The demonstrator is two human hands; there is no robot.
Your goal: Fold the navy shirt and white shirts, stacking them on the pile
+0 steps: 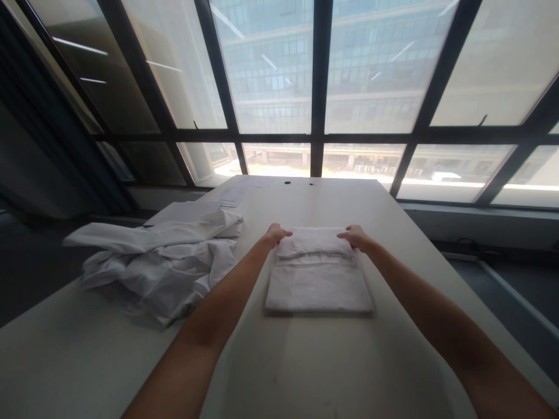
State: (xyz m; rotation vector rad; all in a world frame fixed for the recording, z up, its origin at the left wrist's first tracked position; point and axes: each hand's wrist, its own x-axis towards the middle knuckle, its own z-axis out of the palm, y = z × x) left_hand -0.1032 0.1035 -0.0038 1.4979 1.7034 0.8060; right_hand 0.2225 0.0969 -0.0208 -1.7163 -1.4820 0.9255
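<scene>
A white cloth (318,285), folded into a neat rectangle, lies flat on the table in front of me. Its far part is doubled over toward me, leaving a raised, slightly puckered edge across the middle. My left hand (276,234) pinches the far left corner, thumb on top. At the far right corner my right hand (354,237) grips the fabric in the same way. Both arms reach straight forward, one on each side of the cloth. What kind of garment or linen it is, I cannot tell.
A crumpled heap of white fabric (161,262) lies left of my left arm and overhangs the table's left side. Paper sheets (231,195) lie behind it. The white table (332,201) runs up to large framed windows (271,70). A dark curtain (48,122) hangs at the left.
</scene>
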